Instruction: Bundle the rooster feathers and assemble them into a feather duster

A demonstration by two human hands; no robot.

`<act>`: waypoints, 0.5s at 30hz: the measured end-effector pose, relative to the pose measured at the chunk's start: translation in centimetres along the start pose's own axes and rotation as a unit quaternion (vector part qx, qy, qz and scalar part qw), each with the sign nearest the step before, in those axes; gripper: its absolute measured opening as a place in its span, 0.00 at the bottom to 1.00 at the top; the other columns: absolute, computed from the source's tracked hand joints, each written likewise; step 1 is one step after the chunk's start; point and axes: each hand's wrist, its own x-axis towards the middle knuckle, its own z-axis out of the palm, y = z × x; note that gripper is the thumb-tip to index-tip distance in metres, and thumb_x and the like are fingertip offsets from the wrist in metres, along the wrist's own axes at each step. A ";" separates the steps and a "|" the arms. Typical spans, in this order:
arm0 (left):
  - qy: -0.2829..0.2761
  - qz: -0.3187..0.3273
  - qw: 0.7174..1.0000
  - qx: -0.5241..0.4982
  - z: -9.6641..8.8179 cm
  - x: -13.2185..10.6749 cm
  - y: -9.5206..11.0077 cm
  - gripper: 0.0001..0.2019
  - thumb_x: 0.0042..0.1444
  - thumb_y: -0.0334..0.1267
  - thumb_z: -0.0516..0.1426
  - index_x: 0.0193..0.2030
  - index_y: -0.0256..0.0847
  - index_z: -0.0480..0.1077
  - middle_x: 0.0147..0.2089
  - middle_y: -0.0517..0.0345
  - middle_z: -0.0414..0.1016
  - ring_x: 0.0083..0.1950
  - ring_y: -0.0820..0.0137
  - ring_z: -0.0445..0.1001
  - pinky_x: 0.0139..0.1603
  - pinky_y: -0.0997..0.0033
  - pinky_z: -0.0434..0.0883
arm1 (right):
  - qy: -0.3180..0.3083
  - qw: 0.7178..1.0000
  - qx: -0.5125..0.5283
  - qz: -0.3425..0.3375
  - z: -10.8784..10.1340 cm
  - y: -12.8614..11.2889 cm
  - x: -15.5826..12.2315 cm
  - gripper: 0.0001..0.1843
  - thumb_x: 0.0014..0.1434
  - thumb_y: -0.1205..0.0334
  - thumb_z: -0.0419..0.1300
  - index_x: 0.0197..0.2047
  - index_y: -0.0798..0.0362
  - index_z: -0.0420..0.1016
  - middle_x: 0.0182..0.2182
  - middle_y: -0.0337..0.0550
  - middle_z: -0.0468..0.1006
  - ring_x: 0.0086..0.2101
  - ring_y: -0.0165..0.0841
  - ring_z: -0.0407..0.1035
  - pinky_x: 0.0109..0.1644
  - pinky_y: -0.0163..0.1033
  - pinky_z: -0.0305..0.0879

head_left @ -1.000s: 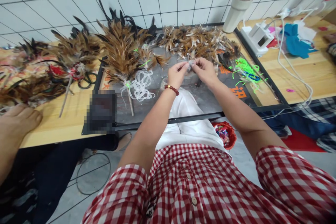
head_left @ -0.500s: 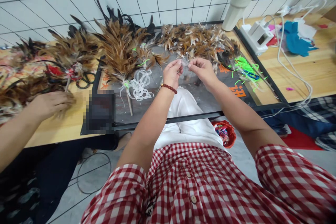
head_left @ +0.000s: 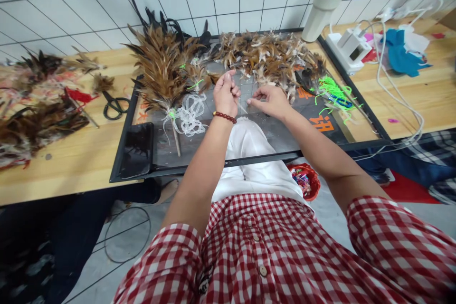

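Observation:
My left hand (head_left: pixel 227 94), with a beaded bracelet at its wrist, is raised over the dark board, its fingers curled inward and thumb pressed against them. My right hand (head_left: pixel 269 100) is just to the right, fingertips together in a pinch. Between them lies or hangs a thin pale strip (head_left: pixel 242 107); whether either hand holds it I cannot tell. Behind my hands spreads a heap of brown feathers (head_left: pixel 263 54). Left of them rests a feather duster (head_left: pixel 160 69) with a wooden stick, beside a tangle of white string (head_left: pixel 191 115).
A phone (head_left: pixel 136 149) lies at the board's left corner, near black scissors (head_left: pixel 116 107). Bright green ties (head_left: pixel 333 92) sit to the right. A pale bottle (head_left: pixel 324 9) and a power strip (head_left: pixel 347 52) stand behind; more feathers (head_left: pixel 39 126) lie far left.
My hands have drawn apart, the left shifting slightly left and the right lowering a little. At the left, another person's hand and a feather bunch have gone from view.

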 end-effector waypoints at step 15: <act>-0.042 -0.128 0.989 -0.061 1.8 -2.6 -0.2 0.04 0.59 0.37 0.68 0.39 0.40 0.81 0.38 0.59 0.83 0.38 0.76 0.79 0.37 0.80 0.72 | 0.065 0.950 0.304 0.039 0.3 -0.7 0.8 0.30 0.49 0.34 0.74 0.26 0.51 0.67 0.23 0.34 0.63 0.27 0.26 0.54 0.32 0.35 0.52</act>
